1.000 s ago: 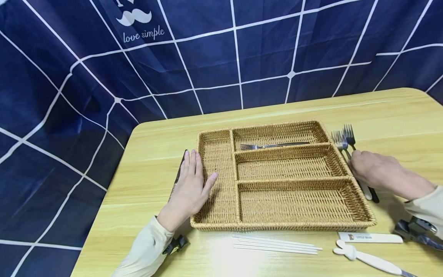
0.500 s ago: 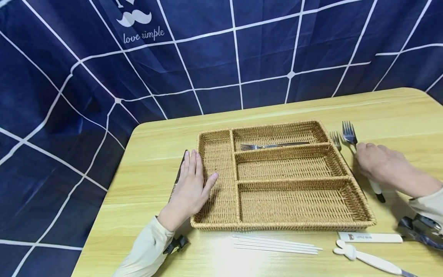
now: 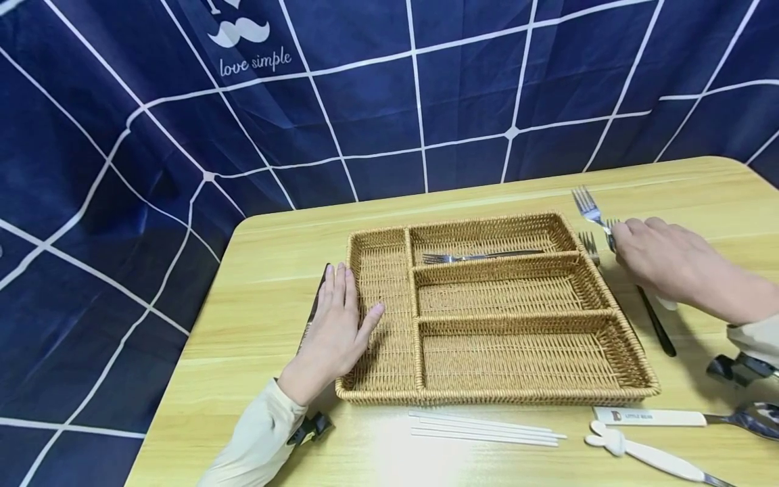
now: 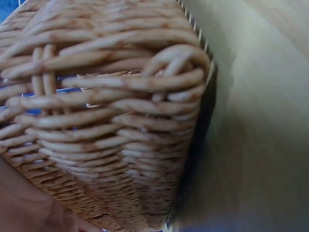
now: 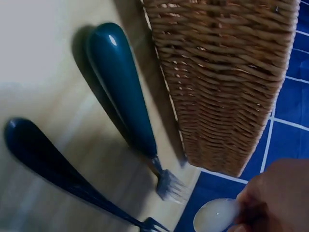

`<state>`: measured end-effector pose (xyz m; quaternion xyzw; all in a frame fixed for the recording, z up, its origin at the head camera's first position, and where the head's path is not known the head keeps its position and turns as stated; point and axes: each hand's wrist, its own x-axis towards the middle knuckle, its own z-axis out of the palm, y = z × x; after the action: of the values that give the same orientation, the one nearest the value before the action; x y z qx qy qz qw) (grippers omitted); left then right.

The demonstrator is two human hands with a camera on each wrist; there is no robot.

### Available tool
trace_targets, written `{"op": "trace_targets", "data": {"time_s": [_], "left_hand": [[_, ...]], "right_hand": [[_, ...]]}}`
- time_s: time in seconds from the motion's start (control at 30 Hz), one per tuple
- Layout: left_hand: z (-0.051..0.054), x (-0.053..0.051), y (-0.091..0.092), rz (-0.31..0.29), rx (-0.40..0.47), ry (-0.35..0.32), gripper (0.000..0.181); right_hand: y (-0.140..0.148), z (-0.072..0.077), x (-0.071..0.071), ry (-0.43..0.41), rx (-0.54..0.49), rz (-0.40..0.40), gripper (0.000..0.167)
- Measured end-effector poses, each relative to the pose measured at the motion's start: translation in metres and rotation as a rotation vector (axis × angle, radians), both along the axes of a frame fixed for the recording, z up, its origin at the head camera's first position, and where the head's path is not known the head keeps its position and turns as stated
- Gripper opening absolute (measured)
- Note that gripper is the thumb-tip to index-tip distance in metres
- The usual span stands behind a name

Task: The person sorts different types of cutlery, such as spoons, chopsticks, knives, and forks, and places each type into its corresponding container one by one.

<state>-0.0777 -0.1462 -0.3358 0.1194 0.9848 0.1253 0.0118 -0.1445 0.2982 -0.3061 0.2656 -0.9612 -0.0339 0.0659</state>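
Head view: a divided wicker basket (image 3: 499, 394) sits on a desk (image 3: 286, 243). The left hand (image 3: 331, 325) lies with straight fingers over the basket's left rim. To the right of the basket, the right hand (image 3: 675, 260) grips a metal fork (image 3: 587, 204). A thin fork (image 3: 481, 256) lies in the far right-hand compartment.

Left wrist view: the basket's woven corner, part of the left hand below.

Right wrist view: two dark-handled forks (image 5: 123, 89) lie beside the basket.

Tan woven tray (image 3: 499, 395), pale yellow wood-grained table (image 3: 268, 270), navy cloth (image 3: 471, 91) with white grid lines
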Motion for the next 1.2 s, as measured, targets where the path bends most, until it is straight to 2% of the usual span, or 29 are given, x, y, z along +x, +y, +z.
{"op": "trace_targets", "data": {"time_s": [0.13, 0.23, 0.4, 0.6, 0.67, 0.77, 0.87, 1.0, 1.2], "left_hand": [[-0.001, -0.001, -0.001, -0.006, -0.008, 0.007, 0.079], [-0.001, -0.002, -0.001, -0.007, -0.011, 0.008, 0.080], [-0.001, -0.002, 0.000, -0.008, -0.015, 0.007, 0.080], [-0.002, -0.003, 0.001, -0.010, -0.014, 0.017, 0.079], [-0.002, -0.003, 0.000, -0.007, -0.018, 0.020, 0.079], [-0.002, -0.003, 0.000, -0.004, -0.020, 0.015, 0.079], [-0.002, -0.003, 0.000, -0.004, -0.014, 0.002, 0.079], [-0.003, -0.002, 0.000, 0.000, -0.018, -0.021, 0.080], [-0.004, -0.001, 0.000, 0.002, -0.021, 0.001, 0.079]], "right_hand": [[-0.008, 0.006, -0.008, 0.117, -0.032, 0.120, 0.020], [-0.015, 0.012, -0.017, 0.210, -0.047, 0.251, 0.018], [-0.026, 0.023, -0.030, 0.272, -0.036, 0.408, 0.016], [-0.042, 0.033, -0.038, 0.257, 0.053, 0.448, 0.015], [-0.049, 0.035, -0.039, 0.240, 0.098, 0.448, 0.021], [-0.061, 0.035, -0.039, 0.200, 0.153, 0.438, 0.027], [-0.073, 0.033, -0.041, 0.167, 0.181, 0.440, 0.025], [-0.086, 0.030, -0.043, 0.186, 0.211, 0.473, 0.016], [-0.103, 0.033, -0.051, 0.242, 0.192, 0.535, 0.014]]}}
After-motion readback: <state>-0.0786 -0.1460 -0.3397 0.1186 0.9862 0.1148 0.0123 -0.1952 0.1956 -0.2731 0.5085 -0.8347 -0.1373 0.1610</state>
